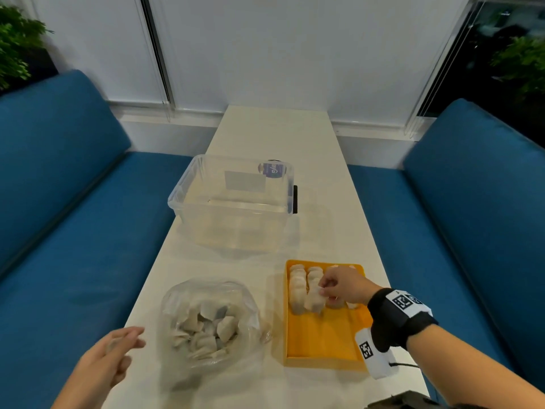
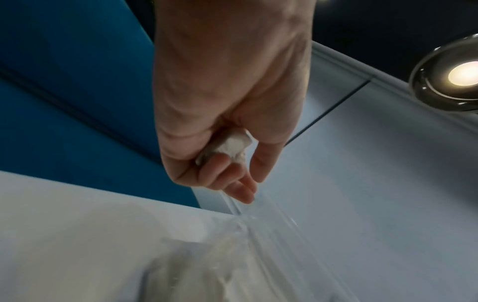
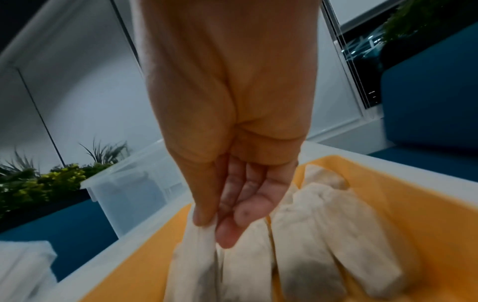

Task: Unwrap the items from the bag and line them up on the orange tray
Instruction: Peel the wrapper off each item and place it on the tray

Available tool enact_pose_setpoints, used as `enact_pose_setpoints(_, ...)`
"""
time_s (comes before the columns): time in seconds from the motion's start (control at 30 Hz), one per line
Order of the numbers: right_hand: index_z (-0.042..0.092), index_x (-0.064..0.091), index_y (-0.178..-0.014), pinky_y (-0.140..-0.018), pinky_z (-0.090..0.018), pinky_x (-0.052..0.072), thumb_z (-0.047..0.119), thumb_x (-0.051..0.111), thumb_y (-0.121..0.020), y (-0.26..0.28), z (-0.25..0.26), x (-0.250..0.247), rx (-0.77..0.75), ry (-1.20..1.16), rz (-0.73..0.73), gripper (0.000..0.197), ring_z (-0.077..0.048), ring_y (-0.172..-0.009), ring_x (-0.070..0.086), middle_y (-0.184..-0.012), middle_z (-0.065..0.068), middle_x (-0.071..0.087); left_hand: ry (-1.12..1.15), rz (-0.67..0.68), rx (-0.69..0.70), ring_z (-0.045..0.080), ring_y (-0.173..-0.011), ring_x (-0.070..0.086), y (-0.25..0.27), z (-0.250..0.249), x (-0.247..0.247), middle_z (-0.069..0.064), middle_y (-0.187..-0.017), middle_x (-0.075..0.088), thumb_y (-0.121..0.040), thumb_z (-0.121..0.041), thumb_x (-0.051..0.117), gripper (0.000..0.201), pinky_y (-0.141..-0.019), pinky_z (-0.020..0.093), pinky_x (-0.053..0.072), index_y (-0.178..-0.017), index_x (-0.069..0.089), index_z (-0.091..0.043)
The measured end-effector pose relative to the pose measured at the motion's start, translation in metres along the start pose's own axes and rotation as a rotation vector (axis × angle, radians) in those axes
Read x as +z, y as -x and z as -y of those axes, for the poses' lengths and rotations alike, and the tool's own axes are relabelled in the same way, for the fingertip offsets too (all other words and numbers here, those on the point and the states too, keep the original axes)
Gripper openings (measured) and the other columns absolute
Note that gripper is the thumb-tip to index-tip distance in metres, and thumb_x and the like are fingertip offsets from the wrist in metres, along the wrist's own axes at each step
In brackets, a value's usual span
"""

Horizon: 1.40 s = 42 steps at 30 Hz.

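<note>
My right hand [image 1: 326,286] hovers over the orange tray [image 1: 324,340] and pinches the top of a pale tea bag [image 1: 313,302] between thumb and forefinger. In the right wrist view the pinched tea bag [image 3: 194,263] hangs beside several others lying in rows on the tray [image 3: 388,196]. My left hand [image 1: 124,346] is left of the clear plastic bag [image 1: 206,326], which holds several wrapped sachets. In the left wrist view, that hand [image 2: 240,169] has its fingers curled round a crumpled white wrapper [image 2: 232,145].
A clear plastic bin [image 1: 233,202] stands on the white table [image 1: 274,137] behind the bag and the tray. Blue sofas [image 1: 73,231] run along both sides of the table. The near half of the tray shows bare orange.
</note>
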State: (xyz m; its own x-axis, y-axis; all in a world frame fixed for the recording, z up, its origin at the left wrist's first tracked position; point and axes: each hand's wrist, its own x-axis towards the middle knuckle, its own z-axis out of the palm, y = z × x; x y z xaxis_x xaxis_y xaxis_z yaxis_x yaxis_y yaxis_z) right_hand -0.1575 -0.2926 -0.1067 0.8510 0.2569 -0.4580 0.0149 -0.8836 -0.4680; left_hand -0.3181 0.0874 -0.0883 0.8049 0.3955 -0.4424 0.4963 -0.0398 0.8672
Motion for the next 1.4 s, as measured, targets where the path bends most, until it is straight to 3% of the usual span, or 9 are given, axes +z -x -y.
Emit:
enact_pose_setpoints(0.3,0.021,0.058,-0.090,-0.075,-0.025,0.053,0.016,0.062,-0.088,-0.014,-0.003,0.012,0.110,0.031,-0.025,0.007,-0.017,-0.083,0.061,-0.097,-0.005,0.064,0.023,-0.023,-0.046,0.020,-0.061,0.034,0.011,0.004,-0.001,0.014,-0.093,0.059,-0.094,-0.014,0.050,0.016,-0.056,0.029,0.032,-0.099,0.063,-0.005)
enact_pose_setpoints(0.43,0.015,0.061,-0.099,-0.076,-0.023,0.043,0.017,0.062,-0.087,-0.017,-0.004,0.014,0.103,0.095,-0.087,0.013,-0.016,-0.090,0.052,-0.105,-0.005,0.061,0.041,0.039,-0.025,0.019,-0.060,0.032,0.012,-0.007,0.014,0.011,-0.088,0.058,-0.095,-0.012,0.048,0.016,-0.041,0.016,0.038,-0.099,0.062,-0.005)
enact_pose_setpoints(0.63,0.016,0.058,-0.106,-0.077,-0.022,0.042,0.016,0.062,-0.087,-0.017,-0.003,0.014,0.092,0.053,-0.147,0.020,-0.015,-0.090,0.053,-0.101,-0.003,0.059,0.128,0.172,0.023,0.018,-0.068,0.038,0.014,-0.023,0.036,0.009,-0.090,0.058,-0.097,-0.016,0.044,0.021,-0.065,0.030,0.035,-0.107,0.061,-0.012)
enact_pose_setpoints(0.73,0.017,0.058,-0.107,-0.082,-0.025,0.046,0.021,0.061,-0.088,-0.011,0.006,0.007,0.031,0.062,-0.217,0.019,-0.017,-0.095,0.055,-0.108,-0.005,0.061,0.296,0.255,-0.047,0.018,-0.068,0.041,0.013,-0.034,0.047,0.013,-0.092,0.058,-0.098,-0.013,0.034,0.028,-0.066,0.031,0.035,-0.113,0.058,-0.011)
enact_pose_setpoints(0.87,0.020,0.060,-0.105,-0.068,-0.014,0.042,0.026,0.059,-0.090,0.012,0.052,-0.003,-0.166,-0.032,-0.218,0.016,-0.006,-0.079,0.051,-0.097,0.003,0.060,0.457,0.389,-0.095,0.021,-0.071,0.040,0.011,-0.044,0.060,0.018,-0.096,0.061,-0.090,0.000,0.028,0.041,-0.067,0.033,0.032,-0.121,0.053,-0.005)
enact_pose_setpoints(1.0,0.023,0.062,-0.104,-0.064,-0.012,0.041,0.027,0.061,-0.089,0.044,0.111,0.001,-0.438,-0.107,-0.136,0.016,-0.006,-0.074,0.054,-0.090,0.009,0.061,0.430,0.520,-0.067,0.016,-0.068,0.053,0.016,-0.055,0.074,0.018,-0.101,0.067,-0.076,-0.008,0.049,0.047,-0.070,0.031,0.039,-0.123,0.052,-0.010)
enact_pose_setpoints(1.13,0.029,0.062,-0.112,-0.065,-0.007,0.038,0.032,0.063,-0.088,0.058,0.140,0.009,-0.661,-0.109,-0.085,0.025,-0.006,-0.072,0.051,-0.096,0.010,0.055,0.324,0.674,-0.003,0.014,-0.067,0.048,0.019,-0.062,0.086,0.006,-0.091,0.067,-0.072,-0.006,0.043,0.055,-0.063,0.026,0.041,-0.126,0.053,-0.016)
enact_pose_setpoints(1.23,0.027,0.062,-0.115,-0.067,-0.009,0.038,0.034,0.065,-0.086,0.057,0.145,0.016,-0.646,-0.094,-0.088,0.030,-0.007,-0.071,0.048,-0.091,0.015,0.045,0.319,0.750,0.008,0.014,-0.064,0.046,0.021,-0.066,0.091,0.001,-0.075,0.060,-0.067,-0.012,0.046,0.060,-0.059,0.025,0.038,-0.126,0.053,-0.019)
enact_pose_setpoints(1.4,0.014,0.064,-0.094,-0.064,-0.012,0.038,0.027,0.064,-0.088,0.058,0.139,0.017,-0.575,-0.201,-0.106,0.014,-0.005,-0.070,0.050,-0.084,0.014,0.053,0.218,0.758,0.034,0.014,-0.065,0.048,0.021,-0.065,0.095,0.010,-0.092,0.048,-0.070,-0.024,0.065,0.071,-0.061,0.024,0.038,-0.136,0.041,-0.028)
